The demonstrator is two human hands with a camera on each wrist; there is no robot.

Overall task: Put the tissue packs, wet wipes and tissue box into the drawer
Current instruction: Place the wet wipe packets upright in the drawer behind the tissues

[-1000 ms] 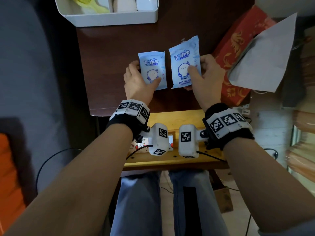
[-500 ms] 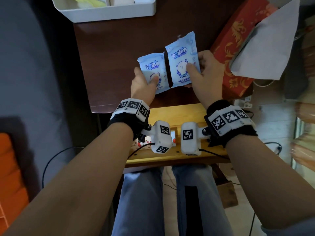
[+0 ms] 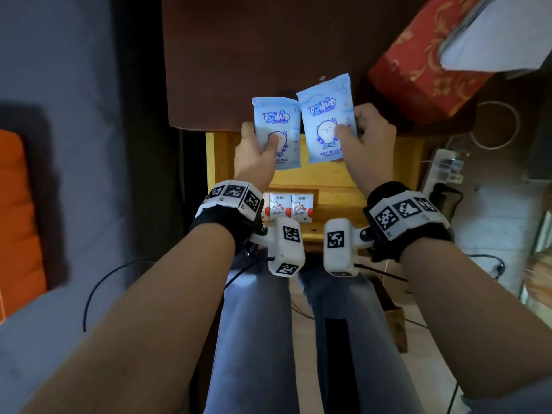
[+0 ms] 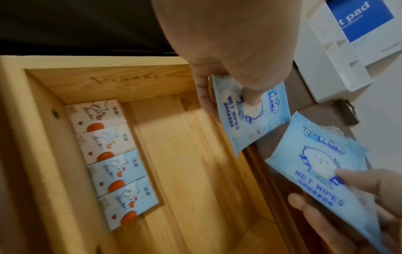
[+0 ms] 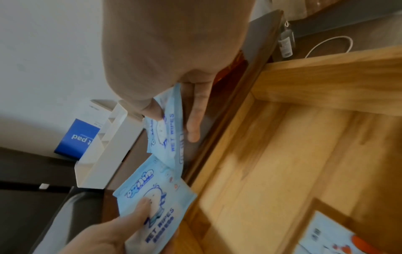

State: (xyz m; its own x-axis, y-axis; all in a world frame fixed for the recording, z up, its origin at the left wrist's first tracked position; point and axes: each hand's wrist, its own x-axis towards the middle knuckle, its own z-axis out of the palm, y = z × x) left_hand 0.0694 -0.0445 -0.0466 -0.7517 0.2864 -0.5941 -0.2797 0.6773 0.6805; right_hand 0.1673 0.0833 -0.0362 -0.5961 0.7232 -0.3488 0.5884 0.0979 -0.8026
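My left hand (image 3: 260, 138) pinches a light blue wet wipes pack (image 3: 276, 124), thumb on its front. My right hand (image 3: 350, 125) pinches a second, like pack (image 3: 325, 115) the same way. Both packs hang side by side above the back of the open wooden drawer (image 3: 328, 180). In the left wrist view, several small tissue packs (image 4: 113, 163) lie in a row along the drawer's front wall (image 4: 32, 154). The left pack (image 4: 250, 111) and the right pack (image 4: 315, 163) hover at the drawer's far edge. The red tissue box (image 3: 418, 73) sits on the dark table, back right.
A white sheet (image 3: 501, 40) sticks out of the red box's top. A white organiser (image 5: 104, 146) with a blue pad box stands at the table's back. Most of the drawer floor (image 5: 282, 154) is bare wood. Cables lie on the floor to the right.
Both hands have lifted the two wet wipes packs off the tabletop and drawn them toward me, over the open drawer. The head view has tilted down.
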